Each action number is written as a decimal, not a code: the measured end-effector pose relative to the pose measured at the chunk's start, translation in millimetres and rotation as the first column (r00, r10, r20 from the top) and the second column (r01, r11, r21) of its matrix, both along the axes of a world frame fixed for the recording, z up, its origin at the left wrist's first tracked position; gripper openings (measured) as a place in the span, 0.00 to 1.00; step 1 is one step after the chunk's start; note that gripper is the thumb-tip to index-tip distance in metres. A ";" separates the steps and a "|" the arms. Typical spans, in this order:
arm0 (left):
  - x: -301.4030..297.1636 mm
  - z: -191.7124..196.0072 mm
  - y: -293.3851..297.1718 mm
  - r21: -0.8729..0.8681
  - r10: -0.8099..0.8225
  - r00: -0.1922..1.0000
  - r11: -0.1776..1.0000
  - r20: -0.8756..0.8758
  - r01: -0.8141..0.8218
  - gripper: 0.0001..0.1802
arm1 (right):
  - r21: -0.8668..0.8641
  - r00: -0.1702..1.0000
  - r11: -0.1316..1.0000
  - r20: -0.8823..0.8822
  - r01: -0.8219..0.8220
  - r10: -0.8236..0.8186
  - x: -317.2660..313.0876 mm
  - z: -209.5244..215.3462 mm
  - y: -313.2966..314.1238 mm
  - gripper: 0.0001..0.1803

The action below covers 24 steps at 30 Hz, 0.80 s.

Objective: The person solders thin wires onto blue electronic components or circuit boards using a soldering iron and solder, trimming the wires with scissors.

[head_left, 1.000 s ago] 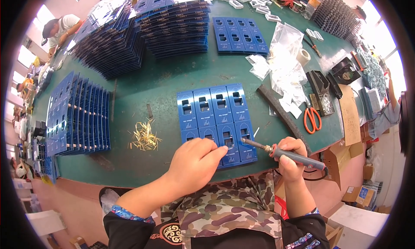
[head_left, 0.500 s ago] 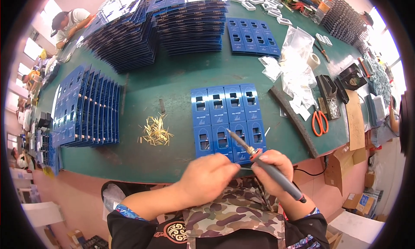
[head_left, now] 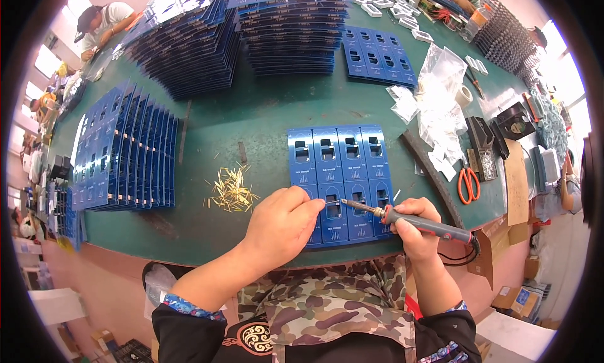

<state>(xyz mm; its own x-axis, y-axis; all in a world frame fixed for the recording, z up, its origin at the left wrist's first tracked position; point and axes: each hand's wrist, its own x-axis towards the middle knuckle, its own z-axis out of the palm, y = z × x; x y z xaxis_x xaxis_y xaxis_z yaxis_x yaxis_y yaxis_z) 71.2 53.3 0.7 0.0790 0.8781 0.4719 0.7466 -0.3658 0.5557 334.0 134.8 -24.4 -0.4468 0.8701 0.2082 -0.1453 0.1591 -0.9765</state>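
Note:
My right hand [head_left: 416,227] grips a grey and red soldering iron [head_left: 431,226] by its handle. Its metal tip points left, over the lower half of a blue circuit board panel [head_left: 340,174] lying flat in front of me. The panel is divided into several units with rectangular cut-outs. My left hand [head_left: 283,221] is closed, thumb and forefinger pinched together above the panel's lower left part, close to the iron's tip. Whatever those fingers hold is too small to make out. A loose pile of thin gold-coloured pins [head_left: 231,190] lies on the green table left of the panel.
Blue panels stand on edge in a row [head_left: 126,152] at the left; tall stacks [head_left: 289,39] rise at the back. To the right lie a dark bar [head_left: 431,174], orange-handled scissors [head_left: 468,185], clear plastic bags [head_left: 440,98] and a small black fan [head_left: 514,117]. A person [head_left: 104,26] sits far left.
Both hands have moved from the panel's near edge up over it. The soldering iron has swung from pointing up and away to pointing left, near my left fingertips. The view has shifted slightly.

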 end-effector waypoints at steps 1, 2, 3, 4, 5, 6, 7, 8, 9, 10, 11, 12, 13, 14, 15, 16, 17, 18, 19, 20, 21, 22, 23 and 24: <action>-0.4 -0.2 0.2 0.000 0.001 1.000 1.000 0.001 -0.001 0.10 | 0.045 0.999 0.999 0.050 -0.016 0.014 0.0 -0.4 1.3 0.09; -0.7 -0.4 0.1 -0.006 0.003 1.000 1.000 -0.005 -0.003 0.10 | 0.044 0.999 0.999 0.051 -0.016 0.014 -1.6 -0.6 1.5 0.09; -0.9 -0.4 0.2 -0.012 0.006 1.000 1.000 -0.010 -0.006 0.10 | 0.056 0.999 0.998 0.042 -0.006 0.004 -4.0 -0.6 1.0 0.09; -0.7 -0.5 0.3 -0.012 0.005 1.000 1.000 -0.009 -0.005 0.10 | 0.067 0.999 0.998 0.035 0.005 -0.008 -5.1 -0.6 0.8 0.09; -0.6 -0.4 0.5 -0.015 0.004 1.000 1.000 -0.012 -0.005 0.10 | 0.067 0.999 0.998 0.036 0.006 -0.008 -5.1 -1.1 1.7 0.09; -0.4 -0.4 0.6 -0.018 0.003 1.000 1.000 -0.015 -0.004 0.10 | 0.119 0.999 0.993 0.045 -0.007 0.002 -5.2 -2.0 3.1 0.09; -0.1 -0.4 0.4 -0.018 0.003 1.000 1.000 -0.014 -0.003 0.10 | 0.170 0.998 0.985 0.054 -0.021 0.012 -5.2 -2.4 4.0 0.10; 0.1 -0.3 0.1 -0.022 0.005 1.000 1.000 -0.014 -0.005 0.10 | 0.170 0.998 0.985 0.055 -0.021 0.011 -5.7 -2.2 3.9 0.10; 0.3 -0.2 -0.1 -0.025 0.007 1.000 1.000 -0.014 -0.007 0.10 | 0.172 0.999 0.985 0.051 -0.017 0.008 -6.7 -2.0 3.3 0.10; 0.4 0.1 -0.2 -0.026 0.007 1.000 1.000 -0.014 -0.007 0.10 | 0.173 0.999 0.985 0.046 -0.014 0.006 -7.4 -2.2 3.2 0.09; 0.5 0.5 -0.3 -0.026 0.008 1.000 1.000 -0.018 -0.008 0.10 | 0.172 0.999 0.985 0.046 -0.014 0.006 -7.3 -2.8 3.4 0.09; 0.5 0.6 -0.4 -0.027 0.008 1.000 1.000 -0.022 -0.009 0.10 | 0.179 0.999 0.984 0.044 -0.014 0.006 -7.1 -3.9 3.7 0.09; 0.4 0.4 0.0 -0.027 0.008 1.000 1.000 -0.022 -0.008 0.10 | 0.187 0.999 0.982 0.043 -0.015 0.007 -7.0 -4.3 4.3 0.09; 0.3 -0.2 0.5 -0.030 0.009 1.000 1.000 -0.022 -0.009 0.10 | 0.186 0.999 0.982 0.044 -0.014 0.006 -6.8 -4.4 4.7 0.09; 0.1 -0.7 1.0 -0.033 0.010 1.000 0.999 -0.023 -0.010 0.10 | 0.186 0.999 0.982 0.046 -0.017 0.008 -6.6 -4.6 5.0 0.09; 0.5 -0.2 0.4 -0.031 0.010 1.000 0.999 -0.024 -0.011 0.10 | 0.189 0.999 0.982 0.046 -0.019 0.011 -6.1 -4.4 4.6 0.09; 0.9 0.4 -0.2 -0.028 0.009 0.999 1.000 -0.033 -0.010 0.10 | 0.192 0.999 0.981 0.045 -0.019 0.011 -5.6 -3.3 4.6 0.09; 1.2 0.7 -0.9 -0.025 0.008 0.999 1.000 -0.041 -0.009 0.10 | 0.225 0.998 0.974 0.062 -0.027 0.013 -5.2 -1.5 4.8 0.09; 1.1 0.8 -0.4 -0.025 0.009 0.999 1.000 -0.040 -0.010 0.10 | 0.255 0.997 0.966 0.080 -0.035 0.016 -5.3 -0.3 6.1 0.09; 1.1 0.7 -0.2 -0.021 0.014 1.000 1.000 -0.024 -0.014 0.10 | 0.255 0.997 0.966 0.080 -0.037 0.017 -5.7 -0.1 5.3 0.09; 1.1 0.6 -0.2 -0.016 0.019 1.000 1.000 -0.009 -0.019 0.10 | 0.175 1.000 0.985 0.018 0.010 -0.013 -6.4 -0.1 2.9 0.09; 0.6 -0.1 -0.4 -0.016 0.019 1.000 1.000 -0.008 -0.019 0.10 | 0.089 0.998 0.995 -0.042 0.054 -0.050 -6.8 -0.4 1.3 0.09; 0.1 -0.7 -0.6 -0.015 0.018 1.000 1.000 -0.007 -0.018 0.10 | 0.090 0.998 0.995 -0.041 0.054 -0.050 -6.6 -0.9 1.9 0.09; -0.2 -1.1 -0.7 -0.015 0.016 1.000 1.000 -0.007 -0.016 0.10 | 0.132 0.999 0.991 -0.029 0.031 -0.028 -5.9 -1.9 2.9 0.09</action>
